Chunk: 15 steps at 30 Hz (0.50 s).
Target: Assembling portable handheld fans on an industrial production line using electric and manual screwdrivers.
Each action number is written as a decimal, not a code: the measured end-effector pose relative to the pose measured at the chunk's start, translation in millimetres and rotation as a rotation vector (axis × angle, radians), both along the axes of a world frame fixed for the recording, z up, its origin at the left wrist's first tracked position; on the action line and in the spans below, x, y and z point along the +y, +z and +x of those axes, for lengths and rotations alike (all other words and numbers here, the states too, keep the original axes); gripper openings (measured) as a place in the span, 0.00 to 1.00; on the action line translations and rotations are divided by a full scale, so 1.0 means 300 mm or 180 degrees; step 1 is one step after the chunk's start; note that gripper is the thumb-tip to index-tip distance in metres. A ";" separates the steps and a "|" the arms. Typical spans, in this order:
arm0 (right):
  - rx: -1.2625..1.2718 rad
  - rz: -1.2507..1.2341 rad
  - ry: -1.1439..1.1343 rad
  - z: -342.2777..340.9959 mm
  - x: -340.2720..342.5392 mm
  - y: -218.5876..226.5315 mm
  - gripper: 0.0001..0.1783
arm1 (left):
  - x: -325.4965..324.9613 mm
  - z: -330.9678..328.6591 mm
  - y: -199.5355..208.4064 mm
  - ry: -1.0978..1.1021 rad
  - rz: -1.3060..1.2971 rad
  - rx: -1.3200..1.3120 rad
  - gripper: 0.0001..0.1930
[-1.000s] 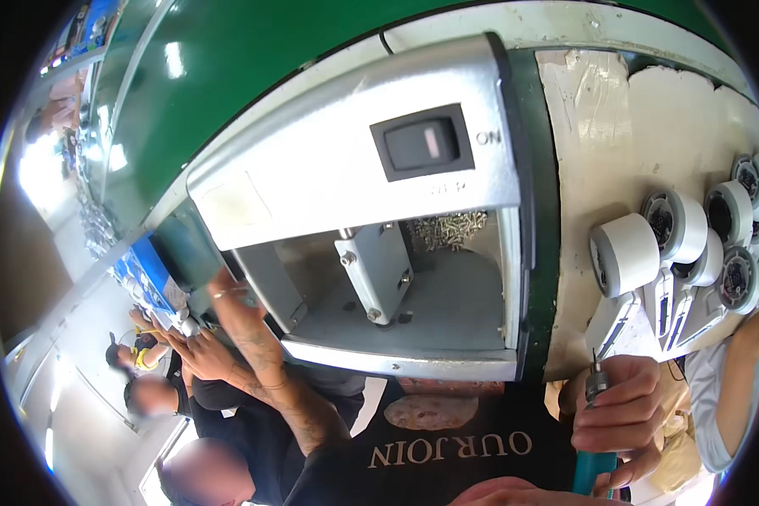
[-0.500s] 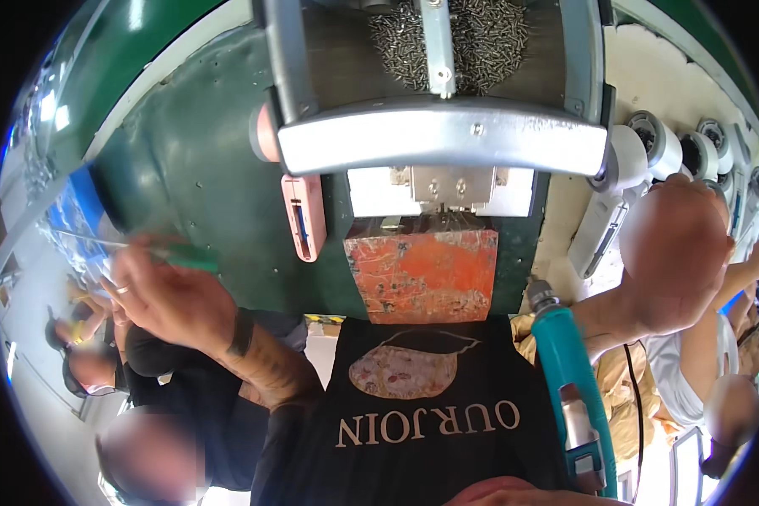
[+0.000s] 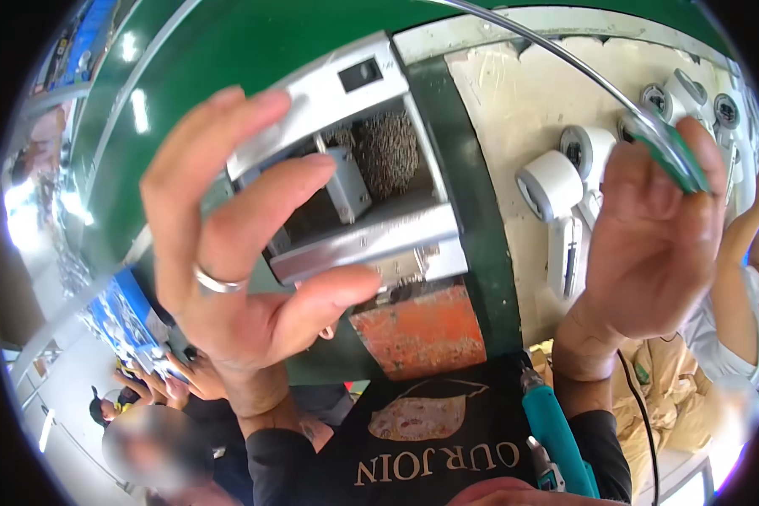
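My left hand (image 3: 228,253) is raised with fingers spread and nothing between them, a ring on one finger. It hides part of a silver screw feeder (image 3: 312,110) whose tray is filled with small screws (image 3: 390,152). Over on the right, my right hand (image 3: 649,244) is closed on a green-handled tool with a long thin metal shaft (image 3: 565,57), which looks like a screwdriver. Its shaft runs up and to the left. White round-headed parts (image 3: 550,185) lie beside that hand on the bench.
A worn orange-red block (image 3: 426,331) sits in front of the feeder. Near my torso hangs a teal electric screwdriver (image 3: 557,430). A black cable (image 3: 641,405) runs by brown bags (image 3: 675,388). Other people work at both sides.
The green-handled tool was by my left hand and is now in my right. My left hand has come up in front of the feeder. The view has shifted.
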State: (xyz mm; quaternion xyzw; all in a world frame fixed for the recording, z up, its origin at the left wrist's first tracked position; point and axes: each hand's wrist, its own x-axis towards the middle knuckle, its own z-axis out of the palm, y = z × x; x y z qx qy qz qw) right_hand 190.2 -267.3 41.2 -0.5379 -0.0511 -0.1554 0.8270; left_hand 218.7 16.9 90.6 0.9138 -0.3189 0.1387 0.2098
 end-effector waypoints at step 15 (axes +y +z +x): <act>-0.0326 -0.0275 -0.0504 0.071 0.088 0.078 0.30 | 0.186 -0.014 -0.237 -0.0016 -0.1394 0.0702 0.67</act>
